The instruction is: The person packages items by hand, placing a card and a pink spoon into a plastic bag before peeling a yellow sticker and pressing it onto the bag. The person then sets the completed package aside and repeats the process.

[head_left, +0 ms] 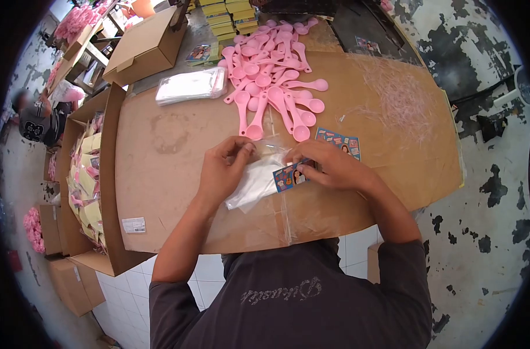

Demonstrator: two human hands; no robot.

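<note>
My left hand (223, 168) pinches the upper edge of a clear plastic bag (250, 183) that lies on the cardboard-covered table. Close by on the right, my right hand (333, 164) has its fingers closed on a small blue printed card (283, 179), which overlaps the bag in this view. Another blue printed card (351, 144) lies just beyond the right hand, partly covered by it. Ahead of both hands spreads a heap of pink plastic measuring scoops (262, 64); the nearest scoops lie just past my fingertips.
A stack of clear bags (190, 86) sits left of the scoops. An open carton (106, 174) of packed bags stands at the left edge, with a closed carton (146, 46) behind. Yellow stacks (227, 14) are at the back, plastic shreds (399, 96) at right. A person (35, 116) is far left.
</note>
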